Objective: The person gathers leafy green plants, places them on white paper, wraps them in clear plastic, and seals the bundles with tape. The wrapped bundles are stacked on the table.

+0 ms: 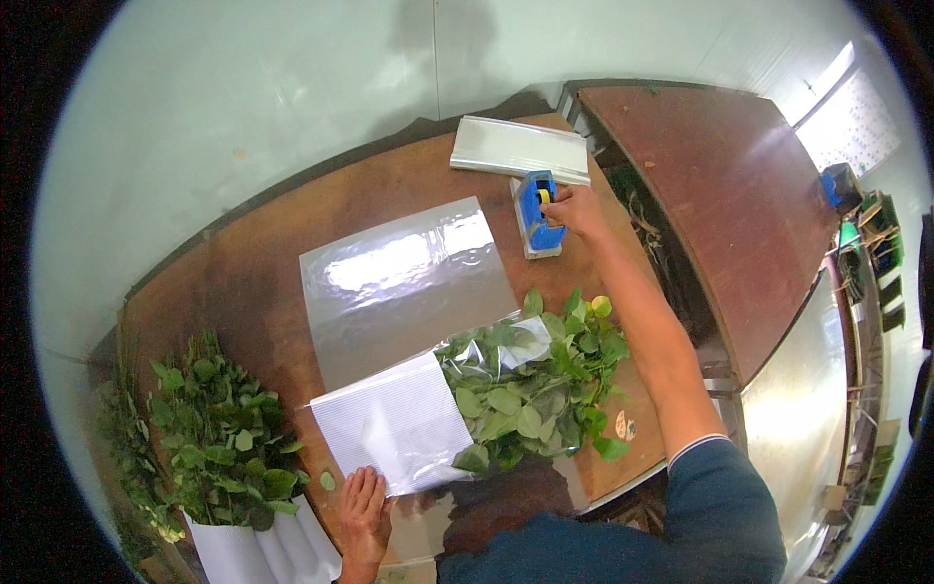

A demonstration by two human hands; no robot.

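Observation:
On the brown table lies a bunch of leafy green stems. Its left part is wrapped in white corrugated paper, and clear film covers some of the leaves. My left hand rests its fingers on the paper's lower left edge, pressing it without a grip around it. My right hand reaches to a blue tape dispenser with a yellow core, its fingertips pinched at the tape; the strip itself is mostly hidden. Beyond the bunch, clear plastic sheets lie flat.
More leafy bunches stand at the left, one in white corrugated wrapping. A pale, film-like stack lies behind the dispenser. To the right, past a dark gap, is a reddish-brown tabletop. A pale wall bounds the far side.

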